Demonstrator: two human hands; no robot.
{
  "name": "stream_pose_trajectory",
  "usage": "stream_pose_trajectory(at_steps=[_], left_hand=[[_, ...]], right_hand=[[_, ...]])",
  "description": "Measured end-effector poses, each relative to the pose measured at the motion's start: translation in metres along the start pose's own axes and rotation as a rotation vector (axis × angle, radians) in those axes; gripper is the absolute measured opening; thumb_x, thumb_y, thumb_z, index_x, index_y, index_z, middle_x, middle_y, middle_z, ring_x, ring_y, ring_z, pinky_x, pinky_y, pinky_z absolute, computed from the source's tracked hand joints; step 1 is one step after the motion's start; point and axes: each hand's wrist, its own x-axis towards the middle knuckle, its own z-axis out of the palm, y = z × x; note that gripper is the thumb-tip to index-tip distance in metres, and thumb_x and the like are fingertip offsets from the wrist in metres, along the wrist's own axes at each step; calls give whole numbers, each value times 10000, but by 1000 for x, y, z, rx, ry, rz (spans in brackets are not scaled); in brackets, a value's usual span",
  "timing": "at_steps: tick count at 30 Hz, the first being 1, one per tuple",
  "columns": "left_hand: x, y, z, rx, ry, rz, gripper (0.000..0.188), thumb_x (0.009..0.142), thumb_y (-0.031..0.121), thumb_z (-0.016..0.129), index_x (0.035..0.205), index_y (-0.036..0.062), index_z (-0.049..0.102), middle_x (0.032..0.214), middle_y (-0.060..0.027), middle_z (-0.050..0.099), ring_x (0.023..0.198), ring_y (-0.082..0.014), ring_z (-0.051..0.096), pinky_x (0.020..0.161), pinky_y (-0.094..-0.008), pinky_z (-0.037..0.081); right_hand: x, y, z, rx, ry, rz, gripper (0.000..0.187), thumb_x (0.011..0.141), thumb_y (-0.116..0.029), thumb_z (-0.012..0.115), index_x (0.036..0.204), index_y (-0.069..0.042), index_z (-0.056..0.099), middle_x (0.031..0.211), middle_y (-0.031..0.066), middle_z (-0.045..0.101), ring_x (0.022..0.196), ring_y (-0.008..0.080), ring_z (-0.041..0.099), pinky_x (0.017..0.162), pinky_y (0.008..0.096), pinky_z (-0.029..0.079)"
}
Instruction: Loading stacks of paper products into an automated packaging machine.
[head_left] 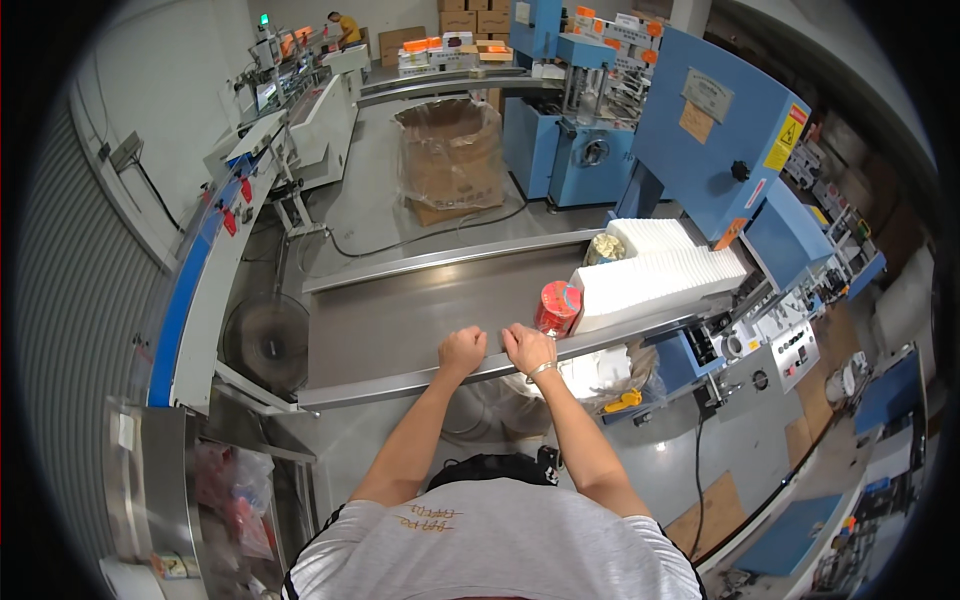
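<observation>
My left hand is closed in a fist above the near rail of a long metal trough table. Just to its right, my right hand has its fingers curled in, with a bracelet at the wrist. A small gap separates the two hands. Whatever they hold, if anything, is hidden by the fingers. Closest to my right hand stands a red cylindrical container on the trough. Behind it lie rows of white stacked sheets or tissues, with a pale-topped round container at their far left end.
A blue machine rises over the trough's right end. Under the near rail hangs a bag of white material. Beyond the trough stands a plastic-lined carton. A conveyor runs along the left. A co-worker is far back.
</observation>
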Motion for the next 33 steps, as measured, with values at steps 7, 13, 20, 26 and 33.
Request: stream_pose_trajectory(at_steps=[7,13,20,26,33], left_hand=[[1,1,-2,7,-58,-39,263,828,355,573,876,123,689,790,-183,658,796,-398,624,715,-483,493],[1,0,-1,18,-46,-18,252,822,345,579,859,122,691,777,-180,657,783,-397,625,706,-482,494],[1,-1,-1,-14,-38,-16,252,818,345,581,844,117,687,763,-178,652,773,-397,623,691,-478,493],[1,-1,0,-20,-33,-18,253,819,344,581,828,111,680,762,-181,651,772,-399,621,691,-481,492],[1,-2,1,-20,-43,-29,253,822,346,582,831,113,680,763,-182,651,777,-400,620,698,-485,491]], right_hand=[[0,3,3,40,11,17,201,872,-301,563,900,-114,632,761,120,671,702,333,645,621,436,504],[-2,2,3,50,21,18,187,872,-298,561,927,-128,615,750,123,668,696,333,643,619,439,501],[-2,2,2,65,51,3,175,870,-294,562,924,-136,614,728,126,661,684,334,640,608,445,494],[-2,2,3,64,68,-2,172,868,-294,565,929,-141,615,720,123,659,678,333,639,604,445,492],[-2,3,4,44,51,5,176,869,-294,564,937,-140,614,725,124,660,678,333,639,604,443,494]])
